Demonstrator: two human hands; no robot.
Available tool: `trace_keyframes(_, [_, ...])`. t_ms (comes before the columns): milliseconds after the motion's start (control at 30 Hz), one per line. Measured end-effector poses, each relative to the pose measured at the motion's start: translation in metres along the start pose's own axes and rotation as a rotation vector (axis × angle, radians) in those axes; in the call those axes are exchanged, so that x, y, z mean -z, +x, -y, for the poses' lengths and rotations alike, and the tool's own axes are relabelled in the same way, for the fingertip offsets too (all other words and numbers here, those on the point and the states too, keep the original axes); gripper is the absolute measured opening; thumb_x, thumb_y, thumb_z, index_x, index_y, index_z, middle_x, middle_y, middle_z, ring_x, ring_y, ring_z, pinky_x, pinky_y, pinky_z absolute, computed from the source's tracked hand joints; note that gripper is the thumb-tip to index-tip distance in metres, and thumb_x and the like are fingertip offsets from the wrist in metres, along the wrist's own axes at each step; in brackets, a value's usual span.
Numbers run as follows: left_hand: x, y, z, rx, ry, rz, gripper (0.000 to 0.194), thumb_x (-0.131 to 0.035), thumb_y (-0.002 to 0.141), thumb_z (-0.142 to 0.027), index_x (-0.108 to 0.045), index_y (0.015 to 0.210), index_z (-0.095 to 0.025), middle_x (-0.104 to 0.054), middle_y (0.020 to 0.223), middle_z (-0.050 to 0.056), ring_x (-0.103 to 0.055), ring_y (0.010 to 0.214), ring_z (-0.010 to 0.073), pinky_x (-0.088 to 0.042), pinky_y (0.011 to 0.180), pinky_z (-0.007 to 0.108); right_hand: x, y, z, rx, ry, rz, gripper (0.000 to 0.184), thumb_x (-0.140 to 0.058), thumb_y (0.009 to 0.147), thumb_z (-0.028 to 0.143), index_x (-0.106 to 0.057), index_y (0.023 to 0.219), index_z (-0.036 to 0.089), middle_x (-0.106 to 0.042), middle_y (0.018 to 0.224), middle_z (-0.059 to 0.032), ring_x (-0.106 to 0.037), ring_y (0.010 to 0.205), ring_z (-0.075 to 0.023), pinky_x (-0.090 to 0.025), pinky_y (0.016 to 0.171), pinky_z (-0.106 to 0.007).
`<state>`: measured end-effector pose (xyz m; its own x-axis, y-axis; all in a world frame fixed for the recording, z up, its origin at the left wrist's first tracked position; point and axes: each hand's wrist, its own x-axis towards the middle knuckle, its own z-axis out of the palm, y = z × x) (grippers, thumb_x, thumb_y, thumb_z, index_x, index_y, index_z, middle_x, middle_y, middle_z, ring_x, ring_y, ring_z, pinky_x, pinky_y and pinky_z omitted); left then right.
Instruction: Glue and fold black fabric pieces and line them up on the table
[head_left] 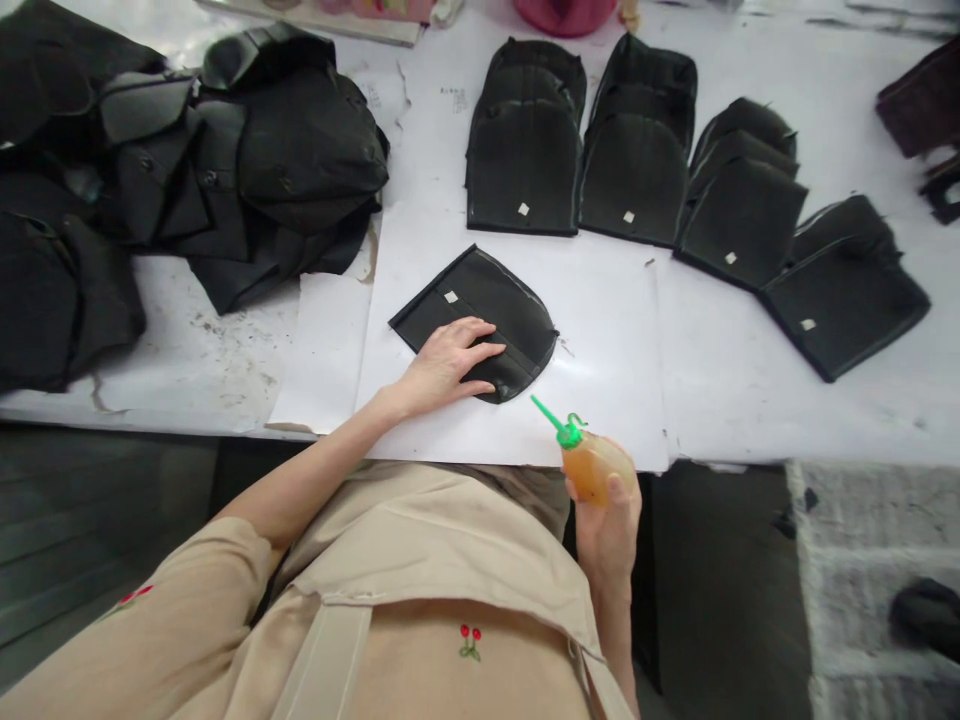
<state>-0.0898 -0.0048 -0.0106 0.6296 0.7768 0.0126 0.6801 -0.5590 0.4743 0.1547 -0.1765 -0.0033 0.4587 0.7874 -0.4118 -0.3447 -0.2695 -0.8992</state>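
A flat black piece with one rounded end and a small white square near its straight edge lies on the white paper in front of me. My left hand rests on it, palm down, with the fingers spread. In my right hand is a squeeze bottle of amber liquid. The bottle has a green cap and a thin green nozzle, tilted up to the left. The nozzle tip is just off the black piece's lower right edge, apart from it.
Overlapping stacks of similar black pieces fan out across the back right. A heap of black pouches or flaps covers the left side. Behind stands a pink round container. The table's front edge runs close to my waist. Grey fabric is at lower right.
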Motion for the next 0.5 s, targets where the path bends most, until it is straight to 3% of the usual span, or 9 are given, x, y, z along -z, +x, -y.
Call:
trace_keyframes(133, [-0.008, 0.016, -0.022, 0.056, 0.178, -0.021, 0.053, -0.075, 0.084, -0.043, -0.064, 0.129, -0.017, -0.055, 0.141, 0.018, -0.046, 0.132, 0.0377, -0.041, 0.103, 0.053, 0.004, 0.004, 0.003, 0.127, 0.049, -0.105, 0.054, -0.072, 0.075, 0.051, -0.060, 0.117, 0.019, -0.067, 0.103, -0.0096, -0.064, 0.072, -0.0185, -0.047, 0.049, -0.024])
trace_keyframes(300, [-0.017, 0.028, -0.041, 0.066, 0.297, -0.038, 0.053, -0.073, 0.085, -0.048, -0.064, 0.125, -0.015, -0.056, 0.137, 0.020, -0.049, 0.124, 0.0368, -0.042, 0.094, 0.050, 0.008, -0.003, -0.003, 0.259, -0.255, -0.279, 0.055, -0.081, 0.071, 0.040, -0.061, 0.118, 0.020, -0.065, 0.110, -0.0072, -0.066, 0.089, -0.0220, -0.057, 0.065, -0.030])
trace_keyframes(400, [-0.019, 0.032, -0.047, 0.081, 0.337, -0.032, 0.052, -0.071, 0.086, -0.051, -0.064, 0.123, -0.016, -0.056, 0.136, 0.020, -0.049, 0.121, 0.0362, -0.042, 0.090, 0.048, 0.007, -0.009, -0.008, 0.302, -0.366, -0.265, 0.057, -0.084, 0.071, 0.039, -0.061, 0.119, 0.020, -0.064, 0.115, -0.0074, -0.067, 0.098, -0.0241, -0.060, 0.082, -0.039])
trace_keyframes(500, [-0.019, 0.034, -0.050, 0.091, 0.363, -0.016, 0.049, -0.069, 0.087, -0.051, -0.064, 0.121, -0.016, -0.056, 0.134, 0.019, -0.050, 0.119, 0.0360, -0.042, 0.088, 0.047, 0.007, -0.011, -0.012, 0.364, -0.432, -0.230, 0.058, -0.084, 0.071, 0.039, -0.060, 0.120, 0.020, -0.063, 0.116, -0.0080, -0.068, 0.099, -0.0247, -0.060, 0.086, -0.042])
